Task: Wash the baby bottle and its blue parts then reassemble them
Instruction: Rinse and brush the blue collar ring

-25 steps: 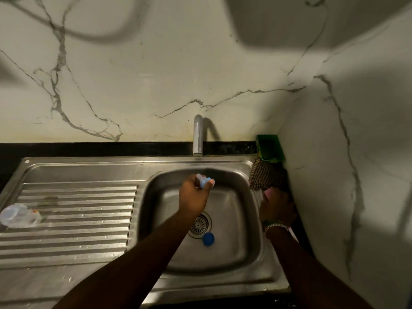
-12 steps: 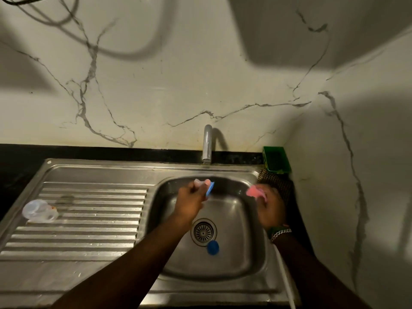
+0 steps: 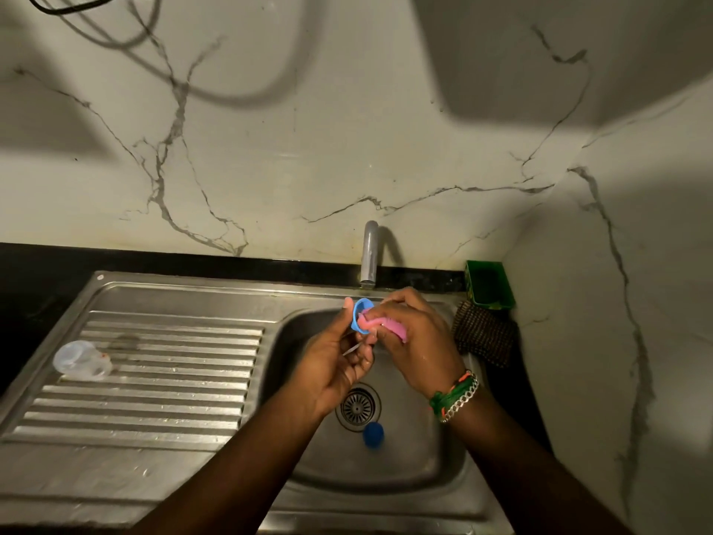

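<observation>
Now, step in hand: scrubbing — one blue part is being cleaned above the sink basin (image 3: 386,480), under the tap (image 3: 369,252), from which no water can be seen running.
Left hand (image 3: 335,364): grip closed on the blue ring (image 3: 359,316), pinched at its rim, held over the basin's far edge.
Right hand (image 3: 411,334): grip closed round a pink scrubber (image 3: 380,327), its end pushed into the ring.
Blue cap (image 3: 373,434): lies loose on the basin floor, just beside the drain (image 3: 357,407).
Baby bottle (image 3: 81,361): clear, on its side at the left edge of the ribbed draining board (image 3: 154,380), well apart from the hands.
Far right corner: a green tray (image 3: 489,285) and a dark mesh scourer (image 3: 482,335).
Next move, judged: work the scrubber round the ring's inside, rinse — then take up the cap.
Writing: none can be read.
</observation>
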`<state>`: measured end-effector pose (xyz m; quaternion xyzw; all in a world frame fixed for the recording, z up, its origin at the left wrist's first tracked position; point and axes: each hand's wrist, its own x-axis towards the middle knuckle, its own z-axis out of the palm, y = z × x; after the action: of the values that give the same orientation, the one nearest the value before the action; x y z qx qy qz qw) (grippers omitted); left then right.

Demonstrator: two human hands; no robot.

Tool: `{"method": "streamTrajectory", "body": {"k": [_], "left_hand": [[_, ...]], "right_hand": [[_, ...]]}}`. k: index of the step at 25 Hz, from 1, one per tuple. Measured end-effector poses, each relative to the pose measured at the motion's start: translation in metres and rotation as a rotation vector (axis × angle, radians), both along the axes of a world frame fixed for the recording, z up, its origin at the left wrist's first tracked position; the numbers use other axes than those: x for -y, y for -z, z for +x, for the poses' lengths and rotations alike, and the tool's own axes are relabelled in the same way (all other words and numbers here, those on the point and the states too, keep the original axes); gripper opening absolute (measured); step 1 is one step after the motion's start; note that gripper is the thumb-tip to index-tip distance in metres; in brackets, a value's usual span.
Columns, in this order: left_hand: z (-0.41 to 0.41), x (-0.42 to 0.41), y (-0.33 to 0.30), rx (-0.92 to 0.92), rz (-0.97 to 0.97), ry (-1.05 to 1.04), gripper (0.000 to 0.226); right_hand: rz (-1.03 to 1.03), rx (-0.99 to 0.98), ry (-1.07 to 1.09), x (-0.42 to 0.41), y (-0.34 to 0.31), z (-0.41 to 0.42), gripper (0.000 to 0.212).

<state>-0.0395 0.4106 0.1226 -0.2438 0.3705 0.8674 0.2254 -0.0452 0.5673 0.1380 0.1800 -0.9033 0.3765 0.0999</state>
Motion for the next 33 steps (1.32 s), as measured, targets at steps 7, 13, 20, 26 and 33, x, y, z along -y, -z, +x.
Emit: {"method": "streamTrajectory", "body": {"k": [7, 13, 20, 26, 33], "left_hand": [[0.007, -0.003, -0.009, -0.041, -0.073, -0.035, 0.037], [0.011, -0.003, -0.012, -0.032, -0.108, -0.044, 0.039], [0.005, -0.001, -0.017, -0.089, -0.140, -0.081, 0.041], [0.003, -0.002, -0.013, -0.071, -0.154, -0.098, 0.044], [0.007, -0.004, -0.018, -0.075, -0.138, -0.095, 0.046]], "right_hand": [[0.045, -0.057, -0.007, 0.004, -0.010, -0.004, 0.014], [0.042, -0.068, 0.016, 0.011, -0.017, -0.007, 0.018], [-0.041, 0.007, 0.103, 0.014, -0.021, -0.007, 0.020], [0.053, -0.034, 0.079, 0.012, -0.019, -0.012, 0.017], [0.076, -0.078, 0.067, 0.008, -0.023, -0.010, 0.024]]}}
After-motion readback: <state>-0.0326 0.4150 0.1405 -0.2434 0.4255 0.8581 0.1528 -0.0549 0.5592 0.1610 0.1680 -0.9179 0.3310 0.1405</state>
